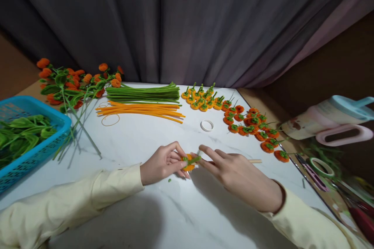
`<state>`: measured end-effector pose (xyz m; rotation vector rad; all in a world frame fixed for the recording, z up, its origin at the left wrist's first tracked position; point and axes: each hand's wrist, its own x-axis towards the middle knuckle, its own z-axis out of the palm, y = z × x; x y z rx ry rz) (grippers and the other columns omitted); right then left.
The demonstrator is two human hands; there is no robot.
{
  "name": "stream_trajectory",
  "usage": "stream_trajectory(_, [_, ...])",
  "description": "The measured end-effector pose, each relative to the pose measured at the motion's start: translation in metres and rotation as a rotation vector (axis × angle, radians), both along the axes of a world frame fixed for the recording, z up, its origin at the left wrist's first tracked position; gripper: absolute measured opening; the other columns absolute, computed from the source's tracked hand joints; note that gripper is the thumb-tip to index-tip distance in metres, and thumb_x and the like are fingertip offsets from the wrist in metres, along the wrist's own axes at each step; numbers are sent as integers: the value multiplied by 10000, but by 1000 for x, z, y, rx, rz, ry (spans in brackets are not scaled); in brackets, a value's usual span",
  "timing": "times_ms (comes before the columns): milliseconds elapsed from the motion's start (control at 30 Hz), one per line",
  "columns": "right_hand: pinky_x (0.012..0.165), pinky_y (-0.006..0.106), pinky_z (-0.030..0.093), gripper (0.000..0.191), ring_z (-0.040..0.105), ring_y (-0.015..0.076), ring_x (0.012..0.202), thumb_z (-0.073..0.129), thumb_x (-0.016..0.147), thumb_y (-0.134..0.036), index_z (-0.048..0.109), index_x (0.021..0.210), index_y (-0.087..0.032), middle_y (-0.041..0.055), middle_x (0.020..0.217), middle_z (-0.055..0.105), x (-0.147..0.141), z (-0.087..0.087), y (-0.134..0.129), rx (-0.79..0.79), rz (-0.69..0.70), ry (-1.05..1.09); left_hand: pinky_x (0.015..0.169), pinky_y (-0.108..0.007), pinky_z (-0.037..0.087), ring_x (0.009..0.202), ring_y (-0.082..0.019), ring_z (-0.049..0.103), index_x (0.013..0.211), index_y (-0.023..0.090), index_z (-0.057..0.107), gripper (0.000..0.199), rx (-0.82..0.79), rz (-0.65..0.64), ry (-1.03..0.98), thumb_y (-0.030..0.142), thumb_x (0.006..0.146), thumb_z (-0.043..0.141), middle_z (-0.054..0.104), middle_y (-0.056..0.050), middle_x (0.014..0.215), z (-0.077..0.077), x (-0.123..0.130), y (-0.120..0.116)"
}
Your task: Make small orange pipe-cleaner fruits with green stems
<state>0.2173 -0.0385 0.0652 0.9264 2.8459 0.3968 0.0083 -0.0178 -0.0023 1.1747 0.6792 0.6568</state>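
Note:
Near the middle of the table, my left hand pinches a small round yellow-orange pipe-cleaner fruit between thumb and fingers. A short green stem sticks out of its top toward the right. My right hand is close beside it, fingers closed together at the stem's tip. What those fingers hold, if anything, is hidden. A thin pale stick shows behind the right hand; I cannot tell whether it is held. A tiny green scrap lies below the left hand.
Green pipe cleaners and orange pipe cleaners lie behind. Several yellow fruits and orange fruits stand right of them. A white tape ring, blue basket, orange-fruited stems, tumbler and scissors surround the work.

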Motion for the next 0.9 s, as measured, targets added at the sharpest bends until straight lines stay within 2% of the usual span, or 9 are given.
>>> stream_trajectory(67, [439,272,367,371,539,114,554,414,826,-65,510,1172,-162,124,1301,469,-2,2,2,10,14,-44,579,-267,542,641,-191,689,800,145,431,306,48,6,22,376,783,631,659,-50,726,-2,0,-1])
stream_trajectory(100, [433,275,358,362,538,109,543,422,823,-67,521,1158,-165,115,1319,459,-2,3,2,-1,28,-66,576,-269,544,638,-192,689,791,146,427,303,56,10,27,372,786,628,657,-49,722,-3,0,-2])
stream_trajectory(233, [386,301,278,331,515,121,478,434,816,-68,545,1110,-170,59,1084,610,-9,2,1,-33,35,-105,553,-276,547,622,-202,690,774,152,415,323,8,30,9,379,771,644,661,-49,700,-6,0,0])
stream_trajectory(367, [378,310,228,284,526,141,471,442,829,-88,542,1085,-158,52,919,628,-20,-3,-7,36,-54,-98,542,-268,544,610,-209,690,771,152,416,341,-50,46,-8,394,756,657,659,-40,641,-4,1,2])
stream_trajectory(467, [379,308,211,291,537,143,469,443,819,-82,540,1083,-158,56,909,624,-25,-6,-13,41,-139,-99,552,-259,544,616,-202,691,756,152,414,345,-29,76,6,394,754,659,657,-36,660,-1,1,1])
stream_trajectory(567, [376,306,203,293,548,134,468,446,806,-90,546,1069,-172,59,976,615,-25,-5,-13,-39,-190,-93,565,-263,548,637,-203,693,761,151,416,339,-18,85,16,385,754,660,661,-44,700,-1,1,0])
stream_trajectory(700, [371,295,197,347,535,107,452,428,792,-63,536,1108,-159,82,1030,598,-22,-3,-13,-73,-168,-90,556,-266,547,620,-203,691,783,149,423,325,-57,71,-9,372,760,660,667,-49,706,-3,0,0])
stream_trajectory(900, [372,254,214,271,497,90,466,431,813,-38,591,1005,-143,97,954,605,-24,-7,-18,-18,-124,-87,556,-269,550,632,-211,692,784,149,423,327,-40,51,13,383,763,650,664,-53,688,-2,1,1])
